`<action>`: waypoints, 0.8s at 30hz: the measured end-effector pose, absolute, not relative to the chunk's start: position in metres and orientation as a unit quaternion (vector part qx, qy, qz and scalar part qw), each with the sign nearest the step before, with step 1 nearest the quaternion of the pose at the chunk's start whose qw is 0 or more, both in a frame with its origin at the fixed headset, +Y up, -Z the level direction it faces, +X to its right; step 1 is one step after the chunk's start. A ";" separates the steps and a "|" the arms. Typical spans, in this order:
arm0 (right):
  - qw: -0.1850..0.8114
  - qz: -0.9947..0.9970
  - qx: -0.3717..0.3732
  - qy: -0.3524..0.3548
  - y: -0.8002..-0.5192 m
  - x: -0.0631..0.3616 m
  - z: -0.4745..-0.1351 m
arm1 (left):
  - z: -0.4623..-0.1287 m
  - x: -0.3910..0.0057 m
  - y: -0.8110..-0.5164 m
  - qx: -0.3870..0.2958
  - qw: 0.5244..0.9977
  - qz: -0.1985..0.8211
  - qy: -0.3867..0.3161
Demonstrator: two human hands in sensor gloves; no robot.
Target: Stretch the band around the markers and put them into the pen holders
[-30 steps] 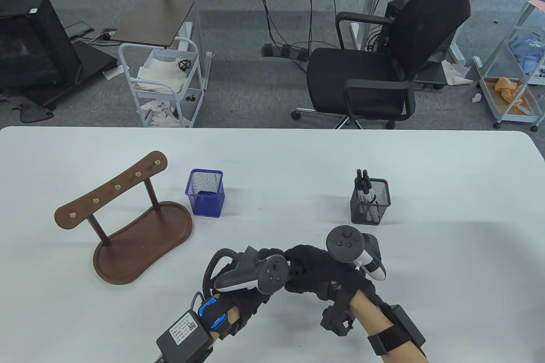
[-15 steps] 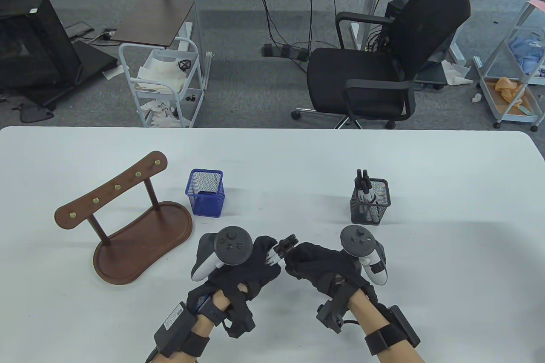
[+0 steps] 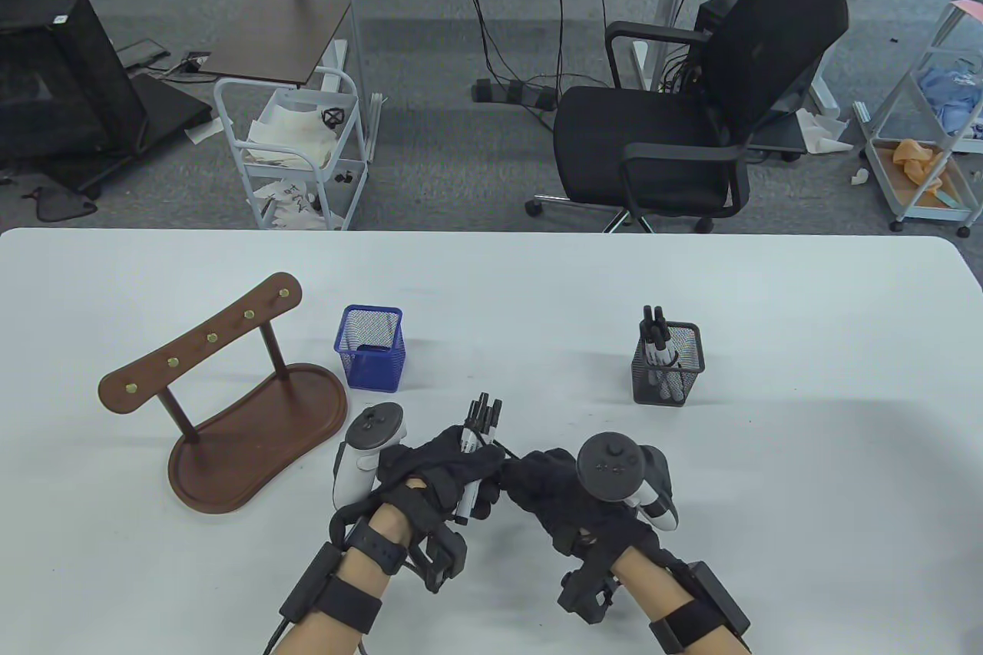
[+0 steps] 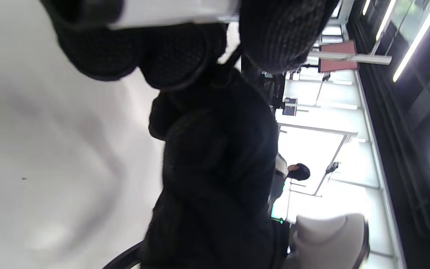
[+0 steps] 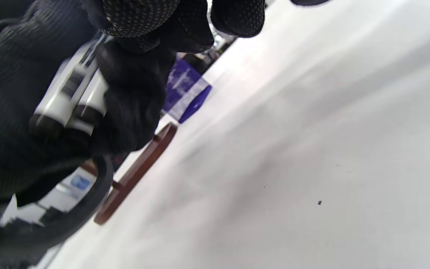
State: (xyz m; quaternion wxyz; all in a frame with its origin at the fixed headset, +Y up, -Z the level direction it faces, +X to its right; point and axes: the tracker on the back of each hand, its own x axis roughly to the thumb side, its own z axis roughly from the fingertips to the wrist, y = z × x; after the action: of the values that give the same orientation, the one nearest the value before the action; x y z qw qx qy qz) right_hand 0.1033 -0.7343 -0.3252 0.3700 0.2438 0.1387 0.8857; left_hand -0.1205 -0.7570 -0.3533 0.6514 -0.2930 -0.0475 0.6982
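Observation:
My left hand [image 3: 453, 478] grips a bundle of white markers with black caps [image 3: 481, 415] near the table's front middle, caps pointing away from me. The right wrist view shows the marker ends [image 5: 67, 102] sticking out of that fist. My right hand [image 3: 513, 480] is close against the bundle's right side, fingers curled. A thin dark band [image 3: 508, 449] runs from the markers to its fingertips, which pinch it. The blue mesh pen holder [image 3: 370, 348] stands behind my left hand. A black mesh pen holder [image 3: 668, 372] at the right holds other markers [image 3: 655, 336].
A brown wooden hook stand [image 3: 230, 398] on an oval base sits at the left of the white table [image 3: 806, 348], close to the blue holder. A black office chair [image 3: 691, 110] and a white cart [image 3: 296, 148] stand beyond the far edge.
My left hand has rolled over, swinging its tracker to the left, and the marker bundle has turned from pointing right to pointing away. My right hand has slid left and nearer to me.

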 end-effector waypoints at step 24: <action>0.532 0.826 0.155 0.105 -0.725 0.136 -0.337 | -0.345 -0.114 -0.753 -0.269 0.639 0.704 -0.158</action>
State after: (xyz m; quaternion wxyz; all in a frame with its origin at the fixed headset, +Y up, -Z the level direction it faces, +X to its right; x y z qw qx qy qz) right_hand 0.1356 -0.7250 -0.3374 0.5321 0.1545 0.1048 0.8258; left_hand -0.1139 -0.7530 -0.3450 0.6387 -0.2685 -0.1580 0.7035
